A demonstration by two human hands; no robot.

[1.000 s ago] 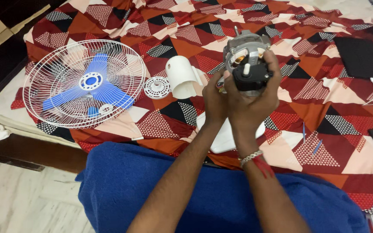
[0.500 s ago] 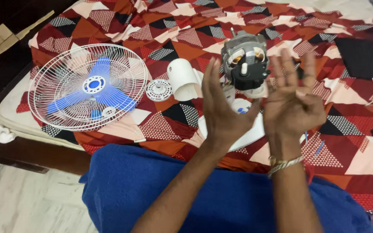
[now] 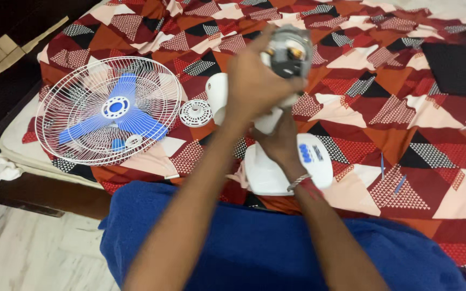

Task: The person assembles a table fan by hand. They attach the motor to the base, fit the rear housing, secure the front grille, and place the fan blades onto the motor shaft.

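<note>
- Nearest the camera there's a blue cloth across the lap, both forearms coming up over it toward 12 o'clock.
- Right hand sits lower and closer in, wearing a bracelet at the wrist. It reaches up under the white neck of the fan; the fingers are mostly hidden behind the other hand, so can't say for sure whether it's clamped or just propping.
- The white fan base with blue buttons lies on the patterned bedsheet, touching that right wrist, at about 4 o'clock from it.
- Left hand is farther out and higher, wrapped shut around the side of the fan motor.
- The motor is straight up at 12 from the right hand and around 2 o'clock from the left palm. Bare grey metal housing, copper windings showing, a bit blurred. Long axis looks roughly upright, leaning away.
- Out at 9 o'clock: a white motor cover, a small round vented cap, then the wire fan guard with blue blades lying flat.
</note>
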